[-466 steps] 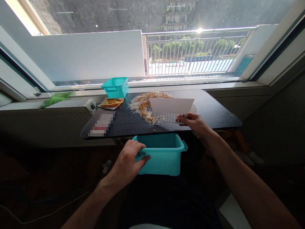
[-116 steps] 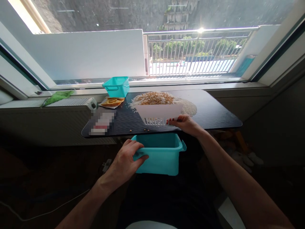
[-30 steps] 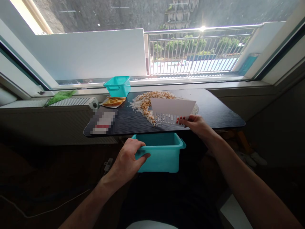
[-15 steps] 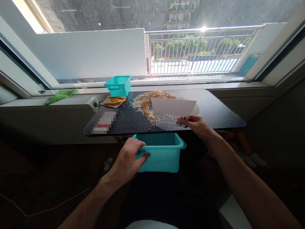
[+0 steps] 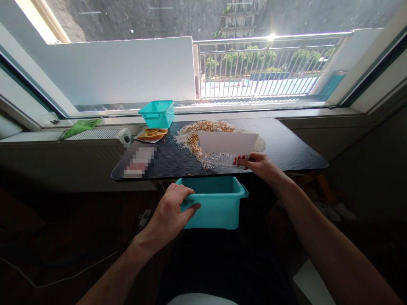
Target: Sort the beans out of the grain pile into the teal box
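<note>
My left hand (image 5: 176, 207) grips the near left rim of a turquoise plastic bin (image 5: 213, 209), held just below the table's front edge. In my right hand (image 5: 254, 163) is a white slotted scraper (image 5: 227, 143), pinched at its lower right corner; fingers show through the slots along its lower edge. It stands tilted over a pile of white grains and yellow kernels (image 5: 193, 140) on the dark table (image 5: 286, 146). The scraper hides part of the pile. One loose kernel (image 5: 189, 174) lies near the front edge.
A second turquoise bin (image 5: 158, 114) stands at the back left, with a flat yellow-brown item (image 5: 152, 134) on white paper before it. A blurred flat object (image 5: 140, 162) lies at the table's left end. Further left, a green cloth (image 5: 81, 128) rests on the radiator (image 5: 95, 135).
My right hand and the scraper have shifted slightly left over the pile. The loose kernel near the front edge lies further left. The left hand and its bin look unmoved.
</note>
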Demonstrator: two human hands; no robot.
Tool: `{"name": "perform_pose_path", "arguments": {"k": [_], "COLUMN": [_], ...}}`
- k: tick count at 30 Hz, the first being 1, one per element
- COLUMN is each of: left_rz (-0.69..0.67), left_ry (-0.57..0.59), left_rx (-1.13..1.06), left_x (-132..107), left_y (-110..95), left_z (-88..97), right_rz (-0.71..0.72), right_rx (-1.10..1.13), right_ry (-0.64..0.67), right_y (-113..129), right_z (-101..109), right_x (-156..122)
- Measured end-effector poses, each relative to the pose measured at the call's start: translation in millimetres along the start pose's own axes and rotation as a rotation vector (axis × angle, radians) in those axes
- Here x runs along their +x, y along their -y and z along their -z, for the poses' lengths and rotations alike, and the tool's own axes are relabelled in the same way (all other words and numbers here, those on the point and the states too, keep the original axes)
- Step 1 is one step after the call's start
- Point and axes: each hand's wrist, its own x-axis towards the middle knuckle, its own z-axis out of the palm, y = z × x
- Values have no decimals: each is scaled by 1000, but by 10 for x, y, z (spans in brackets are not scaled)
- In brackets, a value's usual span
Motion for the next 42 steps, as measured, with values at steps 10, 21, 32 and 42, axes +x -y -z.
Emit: {"name": "perform_pose_path", "arguments": {"k": [10, 21, 32, 42], "left_rz": [10, 1, 166, 107], "left_ry": [7, 8, -9, -72], "left_rx": [-2, -3, 31, 129], "left_x": [4, -2, -203, -272], "left_y": [-7, 2, 387, 498], "left_z": [4, -5, 239, 401], "right_rz": [-107, -113, -6, 173], "right_rx": [122, 82, 93, 60], "right_ry": [39, 66, 182, 238], "right_y": [183, 193, 303, 426], "right_z": [30, 63, -291, -1253], "right_x": [-220, -227, -53, 323]}}
